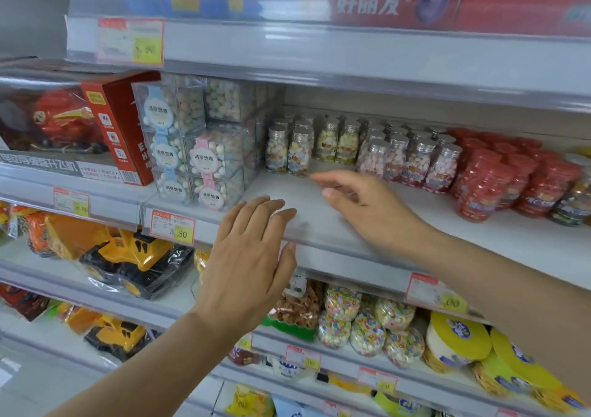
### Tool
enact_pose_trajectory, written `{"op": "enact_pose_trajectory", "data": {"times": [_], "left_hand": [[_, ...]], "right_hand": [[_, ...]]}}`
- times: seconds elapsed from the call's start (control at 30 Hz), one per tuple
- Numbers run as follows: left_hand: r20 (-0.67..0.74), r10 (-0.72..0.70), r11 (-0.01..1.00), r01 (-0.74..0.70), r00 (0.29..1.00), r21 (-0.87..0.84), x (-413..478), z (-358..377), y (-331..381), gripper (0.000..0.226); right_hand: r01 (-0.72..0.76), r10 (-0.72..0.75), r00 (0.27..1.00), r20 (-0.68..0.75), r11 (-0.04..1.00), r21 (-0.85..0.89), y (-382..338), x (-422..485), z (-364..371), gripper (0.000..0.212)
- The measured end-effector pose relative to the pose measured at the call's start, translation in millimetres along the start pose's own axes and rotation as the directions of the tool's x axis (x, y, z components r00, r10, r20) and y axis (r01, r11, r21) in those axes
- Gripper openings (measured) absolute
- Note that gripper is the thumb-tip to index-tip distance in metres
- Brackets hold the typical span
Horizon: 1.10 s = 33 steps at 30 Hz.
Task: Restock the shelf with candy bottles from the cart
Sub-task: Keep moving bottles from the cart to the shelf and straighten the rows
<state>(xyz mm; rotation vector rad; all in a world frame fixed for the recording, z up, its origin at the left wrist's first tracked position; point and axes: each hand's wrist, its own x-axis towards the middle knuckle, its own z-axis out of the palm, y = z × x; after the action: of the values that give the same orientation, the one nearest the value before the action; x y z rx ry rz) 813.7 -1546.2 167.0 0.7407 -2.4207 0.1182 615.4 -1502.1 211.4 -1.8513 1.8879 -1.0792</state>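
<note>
At the left end of the middle shelf (pixel 479 234) stood a red toy box (pixel 121 125), and beside it a stack of clear candy cubes (pixel 204 147). The left hand (pixel 252 253) lay flat at the shelf's front lip, fingers straight and close together, holding nothing. To its right the right hand (pixel 361 205) was stretched over the bare board, fingers loosely spread and empty, its outline blurred. Just beyond its fingertips the candy bottles (pixel 348 143) stood upright in rows at the back, silver-capped, with red bottles (pixel 499 176) crowded against them further right. The cart was out of view, so no bottle waiting to be stocked could be seen.

The likeliest mishap seemed to be a knock. The front bottles were tall, narrow and tightly ranked, so a quick sweep of the right hand could tip one and topple its neighbours. The red bottles at the far right already leaned unevenly and could roll toward the open front.

The shelf board was smooth, pale and bare in front of the rows, with a clear plastic strip along its edge carrying a price tag (pixel 172 229). Above ran another shelf with boxed goods. Below were toy trucks (pixel 134 260) in plastic wrap on the left and bagged sweets (pixel 364 324) on the right. The setting looked like a shop aisle under even light.
</note>
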Motion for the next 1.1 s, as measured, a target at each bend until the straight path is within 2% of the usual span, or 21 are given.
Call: {"op": "enact_pose_trajectory", "data": {"times": [0.1, 0.17, 0.23, 0.37, 0.43, 0.53, 0.67, 0.73, 0.8, 0.87, 1.1], "left_hand": [[-0.095, 0.043, 0.997, -0.049, 0.995, -0.064, -28, 0, 19, 0.034], [-0.082, 0.047, 0.992, -0.056, 0.996, -0.110, -50, 10, 29, 0.031], [-0.011, 0.033, 0.988, -0.034, 0.999, -0.153, -75, 28, 37, 0.028], [0.253, -0.056, 0.975, 0.108, 0.966, -0.193, -136, 82, 49, 0.027], [0.437, -0.110, 0.966, 0.200, 0.893, -0.165, -173, 112, 54, 0.034], [0.695, -0.207, 0.932, 0.355, 0.689, -0.075, -228, 160, 63, 0.046], [0.858, -0.262, 0.892, 0.451, 0.443, 0.039, -286, 209, 74, 0.065], [0.882, -0.272, 0.858, 0.512, 0.385, 0.042, -307, 225, 79, 0.071], [0.876, -0.285, 0.829, 0.559, 0.388, 0.022, -322, 236, 86, 0.074], [0.860, -0.309, 0.794, 0.608, 0.407, -0.002, -333, 243, 92, 0.077], [0.821, -0.341, 0.774, 0.632, 0.458, -0.031, -345, 249, 97, 0.079]], "right_hand": [[0.061, -0.053, 0.995, -0.087, 0.994, 0.087, -15, -50, -5, 0.023], [0.056, -0.038, 0.994, -0.105, 0.983, 0.174, -17, -89, 1, 0.020], [0.006, 0.010, 0.997, -0.073, 0.977, 0.212, -8, -125, 17, 0.020], [-0.189, 0.184, 0.982, 0.045, 0.962, 0.196, 42, -190, 74, 0.020], [-0.328, 0.311, 0.942, 0.127, 0.932, 0.155, 75, -221, 107, 0.019], [-0.472, 0.454, 0.868, 0.202, 0.880, 0.049, 127, -265, 155, 0.020], [-0.628, 0.635, 0.736, 0.235, 0.770, -0.115, 195, -316, 208, 0.023], [-0.685, 0.713, 0.638, 0.292, 0.698, -0.210, 224, -336, 232, 0.031], [-0.703, 0.751, 0.574, 0.328, 0.657, -0.273, 244, -348, 252, 0.039], [-0.749, 0.789, 0.529, 0.313, 0.607, -0.265, 255, -353, 269, 0.043], [-0.794, 0.893, 0.427, 0.140, 0.444, -0.414, 267, -353, 304, 0.057]]}}
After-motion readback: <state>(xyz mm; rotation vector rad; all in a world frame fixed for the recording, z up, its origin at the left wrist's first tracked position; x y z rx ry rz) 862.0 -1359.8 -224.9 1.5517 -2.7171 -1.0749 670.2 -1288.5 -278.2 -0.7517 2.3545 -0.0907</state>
